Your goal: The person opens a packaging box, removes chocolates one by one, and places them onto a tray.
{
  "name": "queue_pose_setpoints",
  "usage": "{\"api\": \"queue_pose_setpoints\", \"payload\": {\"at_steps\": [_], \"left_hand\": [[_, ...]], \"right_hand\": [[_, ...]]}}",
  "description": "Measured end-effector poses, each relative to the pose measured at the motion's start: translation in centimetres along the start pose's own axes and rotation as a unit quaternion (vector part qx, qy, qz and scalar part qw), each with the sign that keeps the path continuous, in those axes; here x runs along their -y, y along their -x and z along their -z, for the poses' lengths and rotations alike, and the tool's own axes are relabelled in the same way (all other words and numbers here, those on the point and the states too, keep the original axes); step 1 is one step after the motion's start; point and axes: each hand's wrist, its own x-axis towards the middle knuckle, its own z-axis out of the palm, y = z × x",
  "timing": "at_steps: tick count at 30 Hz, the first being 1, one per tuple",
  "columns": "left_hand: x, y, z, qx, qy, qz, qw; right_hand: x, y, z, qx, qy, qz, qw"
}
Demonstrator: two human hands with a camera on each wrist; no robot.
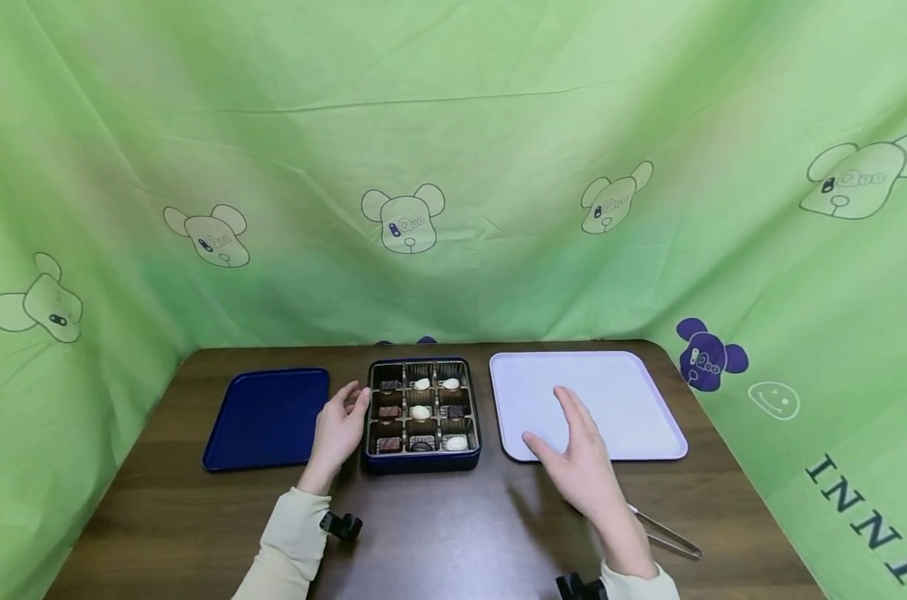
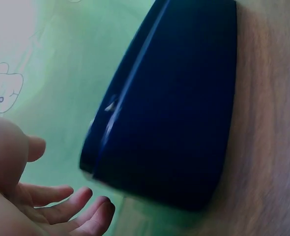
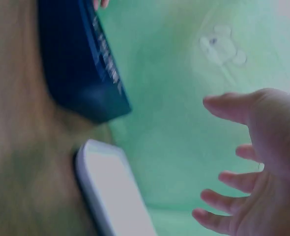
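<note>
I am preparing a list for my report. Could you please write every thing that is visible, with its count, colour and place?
chocolate box: 1, dark blue, nine compartments with chocolates, table centre
box lid: 1, dark blue, left of the box
tray: 1, pale lilac, right of the box
tongs: 1, metal, near edge, beside the right wrist
table: 1, dark brown wood
backdrop cloth: 1, green, bear prints
left hand: open, at the box's left edge
right hand: open, over the tray's near corner

A staged recording booth: green cartoon-bear cloth (image 1: 453, 167) curtains a wooden table (image 1: 438, 533).
</note>
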Motion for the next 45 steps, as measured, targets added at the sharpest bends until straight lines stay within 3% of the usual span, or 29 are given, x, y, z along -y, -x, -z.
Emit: {"api": "queue_pose_setpoints", "payload": {"at_steps": [11, 18, 23, 28, 34, 45], "left_hand": [[0.4, 0.3, -1.6, -0.028, -0.005, -0.008, 0.9996], [1.2, 0.2, -2.1, -0.027, -0.019, -0.024, 0.9992], [1.8, 0.3, -2.4, -0.022, -0.029, -0.023, 0.9991], [1.7, 0.5, -2.4, -0.017, -0.024, -0.014, 0.9995], [1.8, 0.6, -2.5, -0.019, -0.02, -0.016, 0.9995], [1.7, 0.4, -2.7, -0.03, 0.041, 0.009, 0.9987]], "right_hand": [[-4.7, 3.5, 1.8, 0.026, 0.075, -0.02, 0.997], [-7.5, 5.5, 2.8, -0.016, 0.116, 0.021, 0.993], [-9.0, 6.5, 3.5, -0.002, 0.132, 0.015, 0.991], [-9.7, 7.2, 4.1, 0.027, 0.135, 0.005, 0.99], [-10.2, 7.6, 4.5, 0.033, 0.151, 0.047, 0.987], [-10.6, 7.8, 5.1, 0.067, 0.154, 0.048, 0.985]]}}
